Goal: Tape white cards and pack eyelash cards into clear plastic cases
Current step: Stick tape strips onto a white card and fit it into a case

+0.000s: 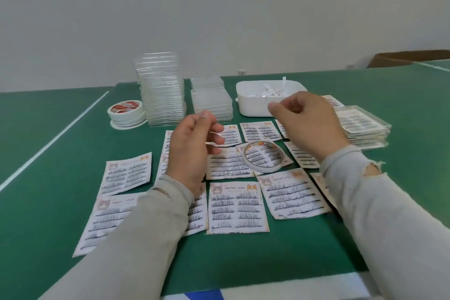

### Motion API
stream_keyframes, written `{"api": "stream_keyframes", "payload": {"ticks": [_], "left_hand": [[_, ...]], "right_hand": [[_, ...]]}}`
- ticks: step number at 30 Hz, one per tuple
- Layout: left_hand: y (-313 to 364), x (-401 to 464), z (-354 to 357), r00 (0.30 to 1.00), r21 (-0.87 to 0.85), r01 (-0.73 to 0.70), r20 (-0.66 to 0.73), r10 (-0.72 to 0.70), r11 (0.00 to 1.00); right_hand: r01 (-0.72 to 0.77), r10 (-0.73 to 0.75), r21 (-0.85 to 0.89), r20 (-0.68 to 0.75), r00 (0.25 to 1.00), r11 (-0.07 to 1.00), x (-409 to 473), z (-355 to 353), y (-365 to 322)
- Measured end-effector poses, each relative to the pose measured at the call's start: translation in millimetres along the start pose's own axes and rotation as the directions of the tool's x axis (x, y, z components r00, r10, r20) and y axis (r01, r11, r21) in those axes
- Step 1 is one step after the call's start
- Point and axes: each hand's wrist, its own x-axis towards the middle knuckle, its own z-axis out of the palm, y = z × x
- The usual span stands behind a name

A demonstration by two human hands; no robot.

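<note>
From the head camera, a green table (316,246) is covered with eyelash cards (237,207) lying flat in rows. Both hands are lifted above them.

The left hand (192,151) has curled fingers, and it seems to pinch a thin white strip (214,142), maybe a bit of tape or its backing. It is too small to be sure. The right hand (304,119) hangs just in front of the white tub (248,105) of paper scraps. Its thumb and first finger are pressed together as if pinching something tiny, but I cannot tell if anything is there.

A roll of tape (264,157) lies on the cards between the two hands. More rolls (125,112) sit at the far left, next to a tall stack of clear cases (162,90) and a short stack (210,102). Filled cases (362,126) are piled on the right.

The step looks like peeling tape. To do it well, I think the strip should be kept flat and straight, fingers should stay off the sticky side, and the scrap should go in the tub, not on the lashes.
</note>
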Motion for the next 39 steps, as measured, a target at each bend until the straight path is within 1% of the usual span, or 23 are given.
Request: {"api": "stream_keyframes", "payload": {"ticks": [3,5,7,8,10,12,14,15,16,18,21,25,26,29,30,31,32,33,34,35,36,37,39], "left_hand": [[2,-7,2,0.996,0.152,-0.087,-0.023,0.091,0.985],[8,-9,6,0.991,0.228,-0.116,-0.034,0.127,0.967],[18,-6,2,0.981,0.384,-0.178,-0.001,0.193,0.906],[25,-3,-3,0.975,0.512,-0.208,0.041,0.218,0.834],[40,6,-26,0.981,0.779,-0.179,0.091,0.173,0.601],[52,15,-58,0.999,0.958,-0.042,0.045,-0.004,0.283],[55,17,-84,0.979,0.996,0.089,-0.091,-0.182,-0.023],[54,16,-93,0.959,0.985,0.128,-0.153,-0.238,-0.118],[51,15,-98,0.941,0.973,0.154,-0.196,-0.276,-0.170],[44,14,-105,0.917,0.961,0.193,-0.249,-0.312,-0.200],[39,15,-108,0.918,0.957,0.220,-0.269,-0.290,-0.189],[41,20,-111,0.920,0.965,0.257,-0.262,-0.293,-0.057],[43,20,-112,0.924,0.965,0.256,-0.260,-0.282,-0.048],[61,20,-117,0.952,0.968,0.237,-0.248,-0.179,-0.078],[70,19,-119,0.963,0.970,0.239,-0.243,-0.119,-0.052],[79,18,-121,0.971,0.971,0.235,-0.234,-0.037,0.028],[88,16,-120,0.973,0.962,0.215,-0.225,0.043,0.170],[95,13,-114,0.970,0.914,0.176,-0.224,0.091,0.366],[99,9,-104,0.975,0.808,0.123,-0.206,0.081,0.576],[100,5,-90,0.989,0.669,0.081,-0.149,0.026,0.739],[96,2,-76,0.997,0.560,0.072,-0.061,-0.045,0.825],[90,-2,-62,0.993,0.506,0.083,0.027,-0.112,0.858],[74,-6,-38,0.971,0.503,0.100,0.138,-0.193,0.859]], "right_hand": [[0.116,-0.119,0.108,0.019,0.993,0.987,-21,51,-27],[0.212,-0.213,0.056,0.013,0.977,0.976,-33,67,-27],[0.286,-0.286,0.009,0.024,0.958,0.958,-37,69,-20],[0.298,-0.297,-0.012,0.024,0.954,0.955,-37,66,-15],[0.259,-0.259,-0.024,0.031,0.965,0.965,-35,60,-7],[0.202,-0.202,-0.013,0.028,0.979,0.979,-32,56,0],[0.173,-0.173,-0.008,0.017,0.985,0.985,-31,54,1],[0.164,-0.164,-0.003,0.018,0.986,0.986,-31,53,1],[0.158,-0.158,0.001,0.021,0.987,0.987,-30,53,0],[0.157,-0.157,0.003,0.027,0.987,0.988,-30,52,0],[0.155,-0.155,0.005,0.029,0.987,0.988,-31,51,0],[0.152,-0.152,-0.001,0.027,0.988,0.988,-32,51,0],[0.151,-0.151,0.000,0.027,0.988,0.988,-32,50,0],[0.148,-0.148,0.021,0.028,0.989,0.989,-31,50,0],[0.147,-0.148,0.026,0.024,0.989,0.989,-31,51,0],[0.149,-0.149,0.028,0.016,0.989,0.988,-31,52,1],[0.149,-0.150,0.042,0.005,0.989,0.988,-31,53,1],[0.147,-0.147,0.078,0.003,0.989,0.986,-31,54,0],[0.133,-0.139,0.156,0.028,0.990,0.979,-31,55,-1],[0.098,-0.127,0.270,0.092,0.988,0.958,-31,55,-2],[0.031,-0.112,0.394,0.183,0.977,0.918,-33,54,-5],[-0.056,-0.096,0.490,0.280,0.955,0.870,-34,53,-8],[-0.168,-0.077,0.573,0.378,0.923,0.802,-35,54,-7]]}}
